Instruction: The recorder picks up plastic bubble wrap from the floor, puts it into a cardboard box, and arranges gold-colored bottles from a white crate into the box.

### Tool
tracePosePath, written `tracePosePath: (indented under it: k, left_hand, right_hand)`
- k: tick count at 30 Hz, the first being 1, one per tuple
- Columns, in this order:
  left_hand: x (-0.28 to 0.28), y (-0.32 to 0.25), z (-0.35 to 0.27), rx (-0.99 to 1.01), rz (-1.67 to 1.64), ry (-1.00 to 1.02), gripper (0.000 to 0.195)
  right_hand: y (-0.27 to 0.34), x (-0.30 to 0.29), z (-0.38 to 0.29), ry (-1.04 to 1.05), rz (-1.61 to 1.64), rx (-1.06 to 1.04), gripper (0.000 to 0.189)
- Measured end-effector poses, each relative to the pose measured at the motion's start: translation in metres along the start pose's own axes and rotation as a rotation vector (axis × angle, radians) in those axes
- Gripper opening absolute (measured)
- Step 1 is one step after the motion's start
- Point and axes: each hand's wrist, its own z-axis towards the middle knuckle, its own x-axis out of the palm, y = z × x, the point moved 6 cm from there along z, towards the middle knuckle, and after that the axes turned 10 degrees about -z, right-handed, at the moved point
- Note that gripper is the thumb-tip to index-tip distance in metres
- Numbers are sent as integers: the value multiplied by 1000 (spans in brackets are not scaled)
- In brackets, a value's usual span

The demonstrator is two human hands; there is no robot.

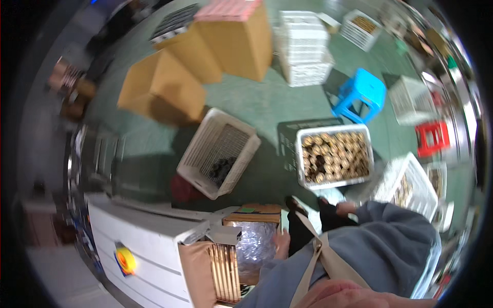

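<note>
My left hand [282,242] is at the right edge of a cardboard box lined with clear plastic film [254,240]; its fingers are blurred, and whether it touches the film I cannot tell. My right hand [346,208] hangs beside my dark trousers, below a white plastic crate [334,186] filled with round, gold-coloured parts [335,156]. Nothing shows in that hand, though its fingers are not clear. Beside the lined box, several long copper-coloured pieces [224,273] lie in a row next to a brown padded surface [196,273].
A white crate with dark pieces [192,154] stands on the green floor. Cardboard boxes [161,88], stacked white crates [306,46], a blue stool [364,90] and a red stool [433,138] stand farther out. A tape roll [126,260] lies on the white surface at lower left.
</note>
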Motion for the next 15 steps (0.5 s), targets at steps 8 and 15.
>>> tracePosePath:
  k: [8, 15]
  left_hand:
    - [47, -87, -27, 252, 69, 714, 77]
    - [44, -77, -41, 233, 193, 947, 72]
  right_hand:
    - [-41, 94, -66, -56, 503, 205, 73]
    - [-1, 41, -164, -49, 386, -101, 65]
